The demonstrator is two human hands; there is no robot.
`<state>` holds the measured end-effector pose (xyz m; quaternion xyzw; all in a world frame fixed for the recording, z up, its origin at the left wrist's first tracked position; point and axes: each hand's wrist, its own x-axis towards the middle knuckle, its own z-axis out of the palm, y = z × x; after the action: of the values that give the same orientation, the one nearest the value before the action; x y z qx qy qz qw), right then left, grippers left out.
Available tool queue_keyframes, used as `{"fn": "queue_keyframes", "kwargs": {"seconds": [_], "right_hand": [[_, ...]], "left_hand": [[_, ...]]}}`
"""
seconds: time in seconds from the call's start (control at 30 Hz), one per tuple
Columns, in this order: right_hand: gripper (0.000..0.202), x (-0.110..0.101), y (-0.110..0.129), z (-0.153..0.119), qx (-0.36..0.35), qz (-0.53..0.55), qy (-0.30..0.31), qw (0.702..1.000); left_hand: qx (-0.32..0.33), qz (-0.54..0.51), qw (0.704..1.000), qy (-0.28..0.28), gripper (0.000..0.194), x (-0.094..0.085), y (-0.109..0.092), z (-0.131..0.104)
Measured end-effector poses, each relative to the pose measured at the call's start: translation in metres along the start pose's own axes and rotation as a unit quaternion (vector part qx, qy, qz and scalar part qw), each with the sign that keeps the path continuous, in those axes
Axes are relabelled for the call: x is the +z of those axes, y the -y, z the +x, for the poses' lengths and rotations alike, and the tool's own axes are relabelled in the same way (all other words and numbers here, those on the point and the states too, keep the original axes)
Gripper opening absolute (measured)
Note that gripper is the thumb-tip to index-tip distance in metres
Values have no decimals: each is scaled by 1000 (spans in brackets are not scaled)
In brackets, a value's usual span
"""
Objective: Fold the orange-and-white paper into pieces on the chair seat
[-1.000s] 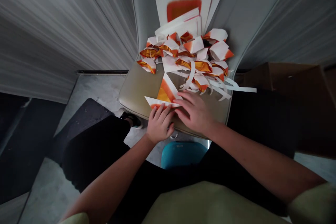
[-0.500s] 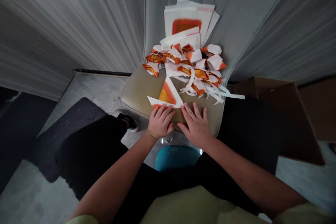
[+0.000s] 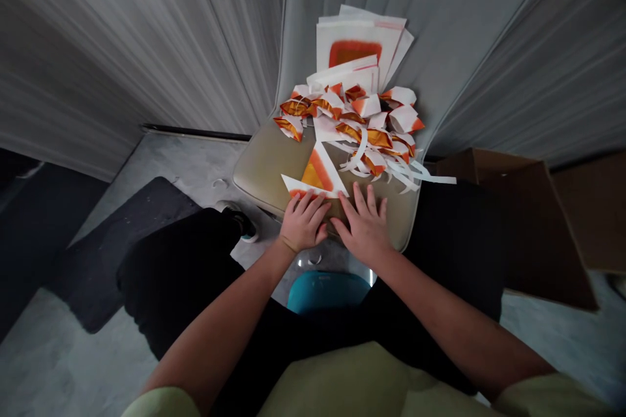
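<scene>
A white paper piece with an orange and gold middle (image 3: 320, 171) lies folded near the front edge of the chair seat (image 3: 264, 159). My left hand (image 3: 302, 225) rests with spread fingers, their tips on the paper's lower folded edge. Beside it, my right hand (image 3: 364, 225) is spread flat, a fingertip at the paper's right corner. Behind the paper sits a heap of small folded white and orange pieces (image 3: 376, 137), with white strips (image 3: 405, 174) trailing to the right.
White sheets with an orange square (image 3: 355, 45) lean against the chair back (image 3: 440, 19). An open cardboard box (image 3: 538, 221) is at the right. A blue-green stool (image 3: 327, 291) shows below the seat. A dark mat (image 3: 151, 215) lies on the floor at the left.
The view has shifted slightly, so the chair appears further right. My right hand's fingers are a little more raised and spread along the paper's corner; my left hand stays at the folded edge.
</scene>
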<state>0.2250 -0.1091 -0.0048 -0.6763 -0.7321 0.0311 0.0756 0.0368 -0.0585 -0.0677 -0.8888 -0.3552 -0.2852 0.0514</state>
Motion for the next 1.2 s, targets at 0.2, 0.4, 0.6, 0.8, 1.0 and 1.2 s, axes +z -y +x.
{"fn": "queue_keyframes", "kwargs": {"seconds": [0.2,0.4,0.6,0.8,1.0,1.2], "right_hand": [[63,0,-2,-3,12,-5,2,1000],[62,0,0,-2,10,-8,12,1000],[64,0,-1,-2,11,7,8,1000],[64,2,-1,-3,11,8,-3,1000],[65,2,-2,-3,8,22,-6,1000],[65,3,-3,-4,6,29,-13,999]], "left_hand": [[10,-1,1000,-25,45,-1,0,1],[15,8,999,-35,45,-2,0,2],[4,2,1000,-5,47,-2,1,1],[4,2,1000,-7,46,-4,0,1],[1,1,1000,-3,45,-5,0,2],[-7,-11,1000,13,46,-5,0,1]]}}
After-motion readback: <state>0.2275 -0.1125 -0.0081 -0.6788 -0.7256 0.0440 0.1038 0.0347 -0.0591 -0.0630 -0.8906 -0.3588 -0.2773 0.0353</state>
